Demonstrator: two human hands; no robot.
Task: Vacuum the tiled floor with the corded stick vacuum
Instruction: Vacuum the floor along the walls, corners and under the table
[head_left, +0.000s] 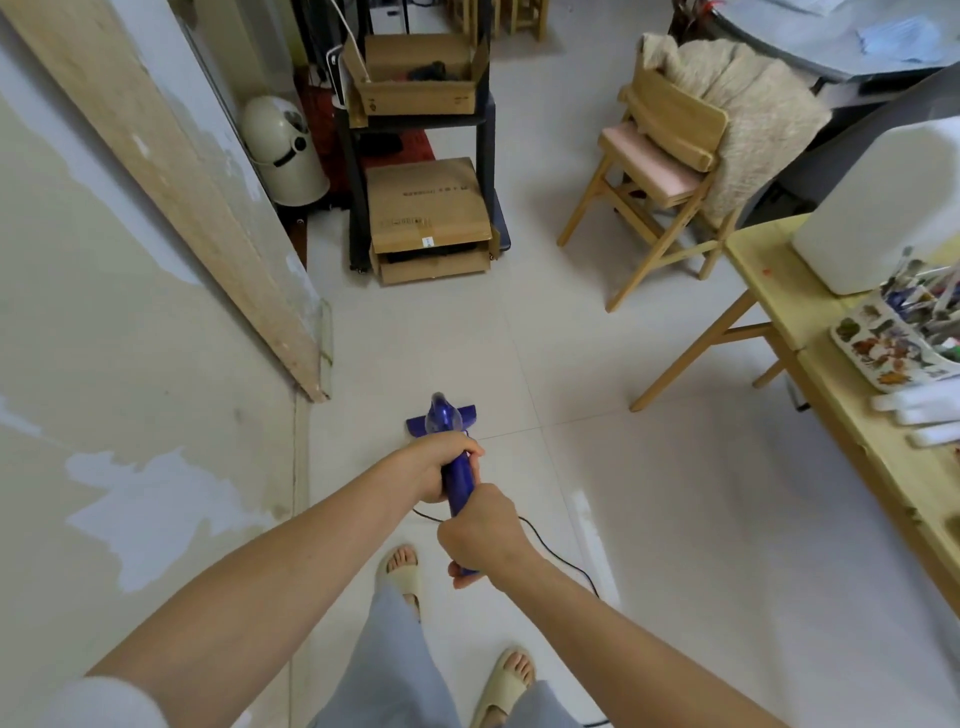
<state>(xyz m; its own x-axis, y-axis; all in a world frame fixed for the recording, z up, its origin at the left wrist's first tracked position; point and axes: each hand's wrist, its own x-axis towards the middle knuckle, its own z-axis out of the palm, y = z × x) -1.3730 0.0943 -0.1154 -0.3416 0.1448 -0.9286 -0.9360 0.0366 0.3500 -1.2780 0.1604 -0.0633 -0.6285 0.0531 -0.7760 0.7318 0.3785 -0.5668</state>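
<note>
A purple stick vacuum (460, 480) stands on the pale tiled floor (649, 493) in front of me. Its floor head (441, 422) rests flat on the tiles just past my hands. My left hand (434, 465) grips the upper part of the handle. My right hand (475, 535) grips the handle's lower end, closer to my body. The black cord (558, 553) trails from the handle across the floor to the right. My hands hide most of the vacuum's body.
A wooden plank (171, 182) leans on the left wall. Ahead stand a black rack with cardboard boxes (428, 208) and a cream bin (283, 150). A wooden chair (660, 171) is ahead right, a wooden table (841, 384) at right. My sandalled feet (400, 571) are below.
</note>
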